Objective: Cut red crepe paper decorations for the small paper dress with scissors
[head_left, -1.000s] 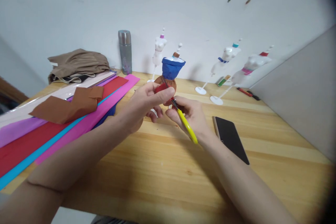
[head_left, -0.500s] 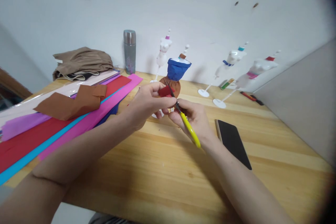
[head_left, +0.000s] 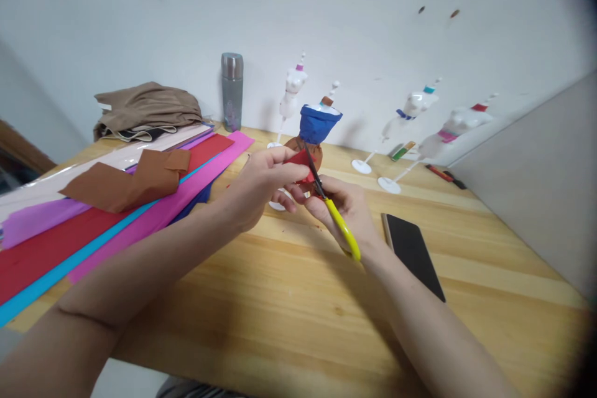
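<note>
My left hand (head_left: 263, 183) pinches a small folded piece of red crepe paper (head_left: 304, 165) between thumb and fingers. Yellow-handled scissors (head_left: 342, 230) are in my right hand (head_left: 347, 208), their dark blades pointing up and away, parted at the red piece. Just behind the hands stands a small white mannequin wrapped in a blue paper top (head_left: 319, 123) and a brown paper skirt (head_left: 317, 154). My fingers and the red piece cover much of that skirt and the stand below it.
Long coloured paper sheets (head_left: 196, 193) and a brown piece (head_left: 130, 181) lie at left beside folded brown cloth (head_left: 149, 109). A thermos (head_left: 232, 93) stands at the wall. Other mannequins (head_left: 417, 102) stand behind, and a phone (head_left: 415, 255) lies at right.
The scissor blades have opened wider at the red piece, and the yellow handles have shifted slightly right. My left thumb and fingers have changed their hold, showing more of the red piece.
</note>
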The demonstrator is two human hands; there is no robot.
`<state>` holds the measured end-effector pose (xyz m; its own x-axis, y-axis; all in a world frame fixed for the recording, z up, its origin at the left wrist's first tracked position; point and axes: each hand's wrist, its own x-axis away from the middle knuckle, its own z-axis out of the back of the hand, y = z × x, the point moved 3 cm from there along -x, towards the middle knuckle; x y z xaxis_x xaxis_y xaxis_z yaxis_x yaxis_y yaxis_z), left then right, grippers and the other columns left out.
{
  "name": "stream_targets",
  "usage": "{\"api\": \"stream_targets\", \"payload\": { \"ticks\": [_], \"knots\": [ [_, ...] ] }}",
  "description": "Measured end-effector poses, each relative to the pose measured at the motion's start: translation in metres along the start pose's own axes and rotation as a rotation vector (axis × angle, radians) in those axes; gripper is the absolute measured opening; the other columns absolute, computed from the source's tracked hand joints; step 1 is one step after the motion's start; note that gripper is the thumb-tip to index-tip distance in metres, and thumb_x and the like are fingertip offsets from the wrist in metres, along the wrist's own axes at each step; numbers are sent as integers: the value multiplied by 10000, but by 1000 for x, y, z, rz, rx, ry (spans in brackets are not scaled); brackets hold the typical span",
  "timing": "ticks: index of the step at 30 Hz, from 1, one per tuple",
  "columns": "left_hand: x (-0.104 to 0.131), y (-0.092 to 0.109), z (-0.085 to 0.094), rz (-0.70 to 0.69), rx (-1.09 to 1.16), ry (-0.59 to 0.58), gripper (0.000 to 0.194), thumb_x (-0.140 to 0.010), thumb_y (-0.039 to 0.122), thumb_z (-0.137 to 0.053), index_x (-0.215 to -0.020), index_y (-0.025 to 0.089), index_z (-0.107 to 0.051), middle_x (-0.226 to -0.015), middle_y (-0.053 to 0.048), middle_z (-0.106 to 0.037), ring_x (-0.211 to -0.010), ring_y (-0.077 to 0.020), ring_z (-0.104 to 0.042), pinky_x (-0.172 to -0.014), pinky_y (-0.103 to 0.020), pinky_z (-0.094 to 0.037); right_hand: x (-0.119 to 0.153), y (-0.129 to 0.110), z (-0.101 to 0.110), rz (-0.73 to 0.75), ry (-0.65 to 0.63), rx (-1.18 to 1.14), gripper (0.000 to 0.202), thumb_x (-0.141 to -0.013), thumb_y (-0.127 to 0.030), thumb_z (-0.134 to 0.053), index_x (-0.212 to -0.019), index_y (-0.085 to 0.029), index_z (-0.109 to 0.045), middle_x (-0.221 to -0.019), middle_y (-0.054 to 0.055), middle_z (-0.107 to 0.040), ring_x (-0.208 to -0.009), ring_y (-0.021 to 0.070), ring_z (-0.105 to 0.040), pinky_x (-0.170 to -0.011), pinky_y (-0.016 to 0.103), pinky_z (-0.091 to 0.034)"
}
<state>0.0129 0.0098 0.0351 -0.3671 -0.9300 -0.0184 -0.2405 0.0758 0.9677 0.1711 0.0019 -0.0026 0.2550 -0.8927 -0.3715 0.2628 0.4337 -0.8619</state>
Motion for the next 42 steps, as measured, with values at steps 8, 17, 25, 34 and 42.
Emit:
{"api": "stream_targets", "payload": {
  "ticks": [8, 17, 25, 34, 42],
  "knots": [
    [-3, -3, 4, -8, 6, -33, 253, -797, 370, -777, -808, 146, -661, -724, -39, -662, -581, -119, -612, -440, -188, -492, 3, 6, -1, 11, -22, 71, 356, -905, -542, -723, -799, -205, -682, -681, 12, -577, -639, 179, -494, -586, 326, -370],
    [-5, -3, 6, 62, 73, -58, 143, -813, 248, -707, -764, 136, -632, -679, -50, -672, -546, -109, -606, -468, -184, -457, 4, 1, -1, 10, -76, -170, 376, -934, -573, -690, -894, -199, -681, -539, -68, -465, -467, 117, -402, -487, 289, -329],
    [2, 6, 2, -15, -65, 68, 113, -763, 155, -689, -683, 158, -610, -574, -17, -676, -477, -87, -582, -466, -173, -450, 8, 2, -6, -34, -179, -467, 441, -936, -654, -673, -941, -214, -689, -535, -65, -481, -416, 93, -366, -423, 263, -285],
    [-1, 5, 3, -34, -101, 26, 257, -857, 293, -674, -656, 165, -578, -596, -24, -656, -520, -100, -599, -466, -189, -453, 4, 5, -7, -13, -115, -379, 501, -871, -704, -713, -860, -205, -672, -535, -79, -471, -407, 79, -385, -399, 245, -276],
    [17, 17, -1, -653, -471, 446, 215, -826, 121, -688, -686, 213, -552, -629, 39, -583, -557, -89, -499, -533, -223, -428, 7, -10, -5, -23, -29, -154, 333, -916, -543, -697, -876, -213, -681, -601, -46, -501, -520, 126, -434, -511, 295, -352]
  ]
}}
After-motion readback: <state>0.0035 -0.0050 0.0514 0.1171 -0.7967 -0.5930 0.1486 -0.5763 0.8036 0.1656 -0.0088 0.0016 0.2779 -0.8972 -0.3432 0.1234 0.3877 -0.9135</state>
